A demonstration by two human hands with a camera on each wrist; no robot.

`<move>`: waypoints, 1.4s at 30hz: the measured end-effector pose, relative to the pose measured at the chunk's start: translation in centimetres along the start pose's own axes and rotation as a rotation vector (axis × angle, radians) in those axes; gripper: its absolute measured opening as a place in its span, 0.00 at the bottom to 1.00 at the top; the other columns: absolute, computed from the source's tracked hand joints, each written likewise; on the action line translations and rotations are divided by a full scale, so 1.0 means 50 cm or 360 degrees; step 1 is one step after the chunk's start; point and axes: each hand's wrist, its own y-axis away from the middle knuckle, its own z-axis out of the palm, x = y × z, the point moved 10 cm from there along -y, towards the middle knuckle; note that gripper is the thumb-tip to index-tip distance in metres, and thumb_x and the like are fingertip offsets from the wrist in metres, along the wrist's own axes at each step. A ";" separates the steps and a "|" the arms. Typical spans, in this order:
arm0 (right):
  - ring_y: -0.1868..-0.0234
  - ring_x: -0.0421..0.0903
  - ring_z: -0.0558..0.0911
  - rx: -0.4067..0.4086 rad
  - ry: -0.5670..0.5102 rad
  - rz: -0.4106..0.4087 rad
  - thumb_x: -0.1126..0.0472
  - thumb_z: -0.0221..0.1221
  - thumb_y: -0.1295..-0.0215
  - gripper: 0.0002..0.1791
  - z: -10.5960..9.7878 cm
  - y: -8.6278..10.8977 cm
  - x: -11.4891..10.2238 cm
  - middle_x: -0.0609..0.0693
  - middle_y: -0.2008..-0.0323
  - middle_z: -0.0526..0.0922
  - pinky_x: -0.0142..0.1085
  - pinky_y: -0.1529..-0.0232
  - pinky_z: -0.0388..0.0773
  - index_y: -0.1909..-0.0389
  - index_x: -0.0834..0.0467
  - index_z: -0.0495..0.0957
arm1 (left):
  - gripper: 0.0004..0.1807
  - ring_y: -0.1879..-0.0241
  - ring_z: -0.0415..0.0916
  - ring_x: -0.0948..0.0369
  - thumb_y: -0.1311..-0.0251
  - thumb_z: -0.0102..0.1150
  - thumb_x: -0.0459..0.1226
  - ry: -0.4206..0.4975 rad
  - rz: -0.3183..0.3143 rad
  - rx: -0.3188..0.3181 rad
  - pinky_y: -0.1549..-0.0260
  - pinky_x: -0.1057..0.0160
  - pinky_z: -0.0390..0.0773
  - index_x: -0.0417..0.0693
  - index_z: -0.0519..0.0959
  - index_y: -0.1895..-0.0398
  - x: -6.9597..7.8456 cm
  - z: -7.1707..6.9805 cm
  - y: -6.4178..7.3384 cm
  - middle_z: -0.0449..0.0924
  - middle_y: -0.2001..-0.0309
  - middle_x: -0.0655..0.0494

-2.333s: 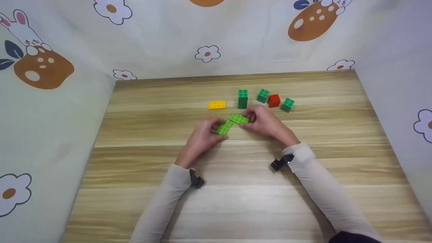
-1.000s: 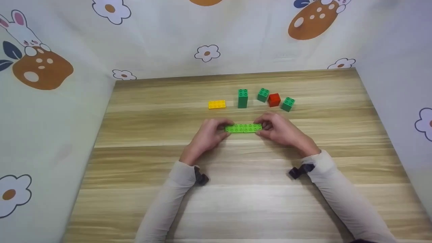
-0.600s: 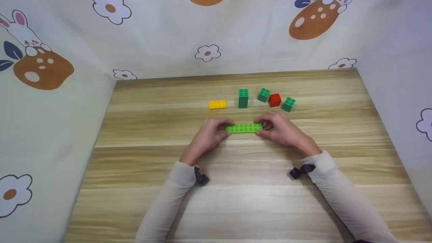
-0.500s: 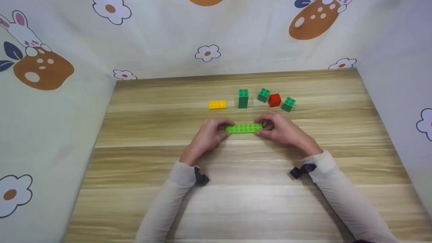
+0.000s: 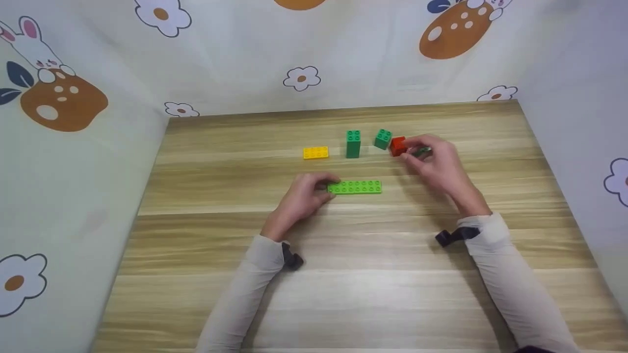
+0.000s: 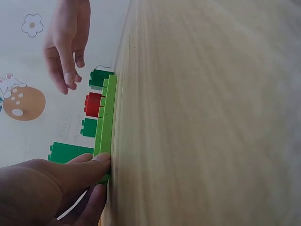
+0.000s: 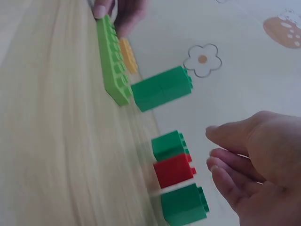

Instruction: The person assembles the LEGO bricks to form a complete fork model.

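Note:
My left hand (image 5: 306, 196) pinches the left end of a row of two light green building bricks (image 5: 358, 187), laid end to end on the table. A seam between the two shows in the left wrist view. My right hand (image 5: 436, 159) is over the rightmost green brick (image 7: 184, 205), mostly hidden behind the fingers in the head view. In the right wrist view its fingers and thumb are apart, with nothing between them. Just left of that brick sits a red brick (image 5: 398, 146), and beside it another green brick (image 5: 382, 138).
A green stack of two bricks (image 5: 353, 144) stands behind the light green row. To its left lies a flat yellow brick (image 5: 315, 153). A patterned cloth wall (image 5: 235, 68) rises along the back edge of the wooden table (image 5: 333, 294).
The two light green bricks came together in a straight row between both hands. My right hand then let go of its end and moved right and back to the small bricks.

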 end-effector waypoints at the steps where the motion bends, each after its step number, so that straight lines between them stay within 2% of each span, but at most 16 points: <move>1: 0.49 0.54 0.85 0.0034 0.0015 -0.0001 0.65 0.72 0.30 0.19 -0.010 -0.001 0.004 0.61 0.46 0.88 0.32 0.49 0.84 0.40 0.62 0.85 | 0.19 0.39 0.86 0.59 0.33 0.72 0.29 -0.0002 -0.0003 -0.0001 0.32 0.56 0.83 0.48 0.88 0.40 0.000 0.000 0.000 0.90 0.40 0.54; 5: 0.40 0.58 0.83 0.0119 0.0060 -0.0023 0.65 0.72 0.31 0.21 -0.035 -0.006 0.024 0.62 0.41 0.86 0.52 0.37 0.82 0.39 0.63 0.84 | 0.19 0.39 0.86 0.59 0.33 0.72 0.29 -0.0003 -0.0007 -0.0002 0.32 0.56 0.83 0.48 0.88 0.40 -0.001 0.000 0.001 0.90 0.40 0.53; 9: 0.36 0.62 0.81 0.0089 0.0055 0.0019 0.63 0.73 0.31 0.24 -0.036 -0.008 0.052 0.64 0.38 0.84 0.59 0.33 0.79 0.36 0.64 0.82 | 0.19 0.40 0.86 0.59 0.34 0.72 0.29 0.0004 0.0000 -0.0003 0.33 0.56 0.84 0.48 0.88 0.40 -0.002 0.001 0.002 0.90 0.41 0.53; 17: 0.37 0.58 0.81 0.0000 0.0057 0.0171 0.61 0.73 0.31 0.26 -0.028 -0.012 0.100 0.62 0.38 0.83 0.53 0.32 0.78 0.34 0.63 0.81 | 0.19 0.40 0.86 0.58 0.34 0.72 0.29 0.0033 -0.0003 0.0002 0.33 0.55 0.83 0.48 0.88 0.40 -0.004 0.000 0.001 0.90 0.40 0.53; 23: 0.40 0.56 0.82 -0.0002 0.0066 0.0199 0.60 0.73 0.30 0.25 -0.030 -0.011 0.106 0.62 0.39 0.84 0.47 0.37 0.78 0.35 0.62 0.82 | 0.20 0.40 0.86 0.58 0.34 0.73 0.29 0.0041 -0.0005 -0.0002 0.33 0.55 0.83 0.48 0.88 0.40 -0.005 -0.001 0.001 0.90 0.40 0.53; 27: 0.41 0.55 0.84 0.0003 0.0066 0.0197 0.61 0.72 0.30 0.24 -0.031 -0.010 0.099 0.60 0.40 0.85 0.46 0.38 0.83 0.35 0.62 0.82 | 0.19 0.40 0.86 0.59 0.33 0.73 0.30 0.0036 -0.0014 -0.0002 0.33 0.56 0.84 0.49 0.88 0.40 -0.007 0.000 0.003 0.90 0.41 0.54; 34: 0.38 0.57 0.83 0.0000 0.0000 0.0191 0.62 0.72 0.30 0.24 -0.031 -0.008 0.074 0.60 0.39 0.85 0.55 0.33 0.83 0.35 0.61 0.82 | 0.19 0.40 0.86 0.60 0.32 0.72 0.31 0.0041 -0.0037 -0.0015 0.33 0.57 0.83 0.49 0.88 0.39 -0.011 0.002 0.004 0.89 0.40 0.55; 42: 0.40 0.55 0.84 0.0010 -0.0006 0.0097 0.60 0.73 0.31 0.23 -0.028 -0.008 0.030 0.59 0.41 0.87 0.51 0.37 0.83 0.39 0.62 0.84 | 0.19 0.40 0.86 0.59 0.32 0.72 0.31 0.0037 -0.0039 -0.0008 0.33 0.55 0.83 0.50 0.88 0.39 -0.010 0.000 0.000 0.90 0.40 0.54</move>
